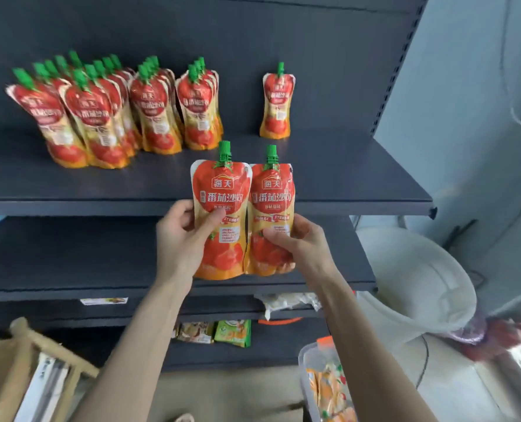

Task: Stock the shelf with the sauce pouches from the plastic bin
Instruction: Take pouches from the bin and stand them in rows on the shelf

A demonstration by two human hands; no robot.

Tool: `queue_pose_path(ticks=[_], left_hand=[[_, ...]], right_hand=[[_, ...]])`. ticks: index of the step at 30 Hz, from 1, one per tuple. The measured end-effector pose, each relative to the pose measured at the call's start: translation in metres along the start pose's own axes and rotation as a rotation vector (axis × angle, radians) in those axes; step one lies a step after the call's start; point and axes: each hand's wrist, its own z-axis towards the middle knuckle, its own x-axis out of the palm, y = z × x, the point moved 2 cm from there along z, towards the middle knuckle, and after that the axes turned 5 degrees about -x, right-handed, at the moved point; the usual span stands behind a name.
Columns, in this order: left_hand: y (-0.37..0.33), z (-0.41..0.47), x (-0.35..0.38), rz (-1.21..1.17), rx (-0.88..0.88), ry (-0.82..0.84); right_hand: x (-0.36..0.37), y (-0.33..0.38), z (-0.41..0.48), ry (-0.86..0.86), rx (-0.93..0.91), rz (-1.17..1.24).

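Note:
Two red and orange sauce pouches with green caps are held upright side by side in front of the dark shelf's edge (375, 205). My left hand (183, 236) grips the left pouch (222, 193), thumb across its front. My right hand (298, 239) grips the right pouch (272, 196) the same way. On the shelf stand several rows of the same pouches (106, 117) at the left, and a single pouch (277, 105) farther right. The clear plastic bin (309, 379) with more pouches sits at the bottom, partly behind my right forearm.
A lower dark shelf (70, 263) runs under the hands. Snack packets (216, 332) lie on the shelves below it. A white bucket-like container (420, 287) stands at the right, and a cardboard box (6, 376) at the bottom left.

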Motion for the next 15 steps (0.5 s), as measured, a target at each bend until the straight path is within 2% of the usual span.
queue_pose_path(ticks=[5,15], left_hand=[[-0.012,0.058,-0.034,-0.015,0.085,-0.039],[0.003,0.189,-0.087,-0.032,0.088,-0.023]], right_hand=[[0.050,0.020,0.049,-0.033,-0.087,-0.009],[0.143,0.019,0.154,-0.117,-0.146,-0.009]])
